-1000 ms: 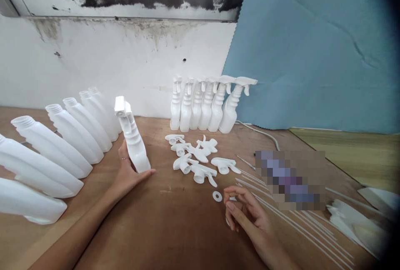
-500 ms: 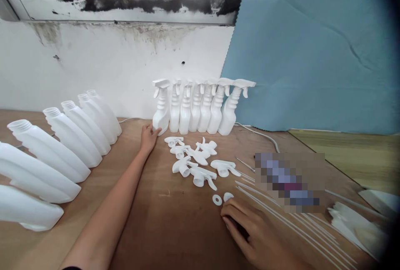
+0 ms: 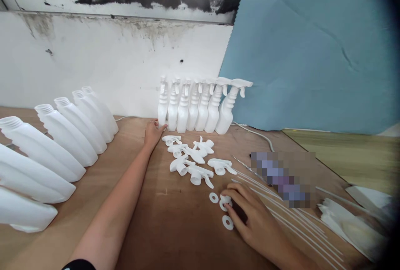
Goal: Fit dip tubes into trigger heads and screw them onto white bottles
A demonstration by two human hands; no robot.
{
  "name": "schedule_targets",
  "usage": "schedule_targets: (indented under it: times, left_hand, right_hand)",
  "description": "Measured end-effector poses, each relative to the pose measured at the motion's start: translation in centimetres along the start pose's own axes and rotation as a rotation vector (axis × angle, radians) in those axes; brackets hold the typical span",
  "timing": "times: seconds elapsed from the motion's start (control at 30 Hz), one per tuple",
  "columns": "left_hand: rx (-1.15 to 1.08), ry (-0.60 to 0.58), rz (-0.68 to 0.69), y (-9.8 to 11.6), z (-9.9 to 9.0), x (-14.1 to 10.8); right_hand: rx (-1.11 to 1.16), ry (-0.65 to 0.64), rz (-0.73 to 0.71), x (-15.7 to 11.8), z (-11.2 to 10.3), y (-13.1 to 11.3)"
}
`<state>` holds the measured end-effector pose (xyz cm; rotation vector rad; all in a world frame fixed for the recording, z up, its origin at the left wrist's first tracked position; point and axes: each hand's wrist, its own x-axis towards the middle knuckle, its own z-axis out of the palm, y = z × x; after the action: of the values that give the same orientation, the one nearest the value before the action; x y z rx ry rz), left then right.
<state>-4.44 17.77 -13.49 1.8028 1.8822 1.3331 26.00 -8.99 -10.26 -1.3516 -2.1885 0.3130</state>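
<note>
My left hand [image 3: 153, 133] is closed round the base of the leftmost white spray bottle [image 3: 163, 105], which stands upright at the end of a row of similar spray bottles [image 3: 195, 105] by the wall. On the right, my right hand [image 3: 253, 216] curls over flat white ring washers, thumb and fingertips closed on a small white washer [image 3: 225, 198]. One loose washer [image 3: 213, 197] lies left of the fingers and another washer [image 3: 228, 222] lies below them. Between my hands, several white trigger spray heads [image 3: 196, 174] lie loose on the table.
Several open-necked white bottles [image 3: 62, 134] stand in a slanting row on the left. Thin white tubes [image 3: 300, 222] lie at right, with tweezers [image 3: 246, 166], a blurred patch [image 3: 283, 180] and a plastic bag [image 3: 340, 224]. Behind them hangs a blue cloth [image 3: 306, 53].
The leftmost spray bottle has turned, its head now facing me, and stands nearer the row. My right fingers have lifted and opened somewhat, uncovering more washers.
</note>
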Motion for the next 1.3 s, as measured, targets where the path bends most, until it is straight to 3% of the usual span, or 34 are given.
schedule_targets:
  times: [0.2, 0.33, 0.53, 0.67, 0.77, 0.87, 0.97, 1.03, 1.13, 1.3]
  left_hand:
    - [-0.036, 0.060, 0.044, 0.8, -0.6, -1.1]
    - [-0.077, 0.073, 0.148, 2.4, -2.3, -4.8]
    - [-0.120, -0.260, 0.537, 5.2, -7.5, -13.6]
    - [-0.017, -0.459, 0.740, 5.6, -10.0, -16.9]
    - [0.059, -0.511, 0.762, 5.1, -10.3, -17.6]
    - [0.095, -0.478, 0.711, 4.8, -10.1, -17.5]
    - [0.141, -0.460, 0.762, 5.0, -9.7, -16.9]
    - [0.152, -0.511, 0.796, 5.1, -9.6, -16.6]
    - [0.161, -0.577, 0.731, 5.4, -9.6, -16.5]
    - [0.181, -0.542, 0.640, 5.2, -9.5, -16.8]
  right_hand:
    - [0.012, -0.056, 0.030, 0.0, -0.4, 0.8]
    - [0.034, -0.019, 0.047, -0.1, -0.3, 1.1]
    - [0.078, 0.012, 0.050, -0.2, 0.4, 1.8]
    - [0.133, 0.052, 0.049, -0.1, 1.0, 2.0]
    - [0.172, 0.101, 0.069, 0.1, 1.1, 1.8]
    - [0.209, 0.164, 0.112, 0.3, 1.2, 1.4]
    - [0.232, 0.194, 0.131, 0.4, 1.2, 1.1]
    - [0.237, 0.203, 0.136, 0.4, 1.3, 1.0]
    - [0.242, 0.208, 0.133, 0.3, 1.4, 1.1]
    - [0.218, 0.241, 0.095, 0.1, 1.3, 1.1]
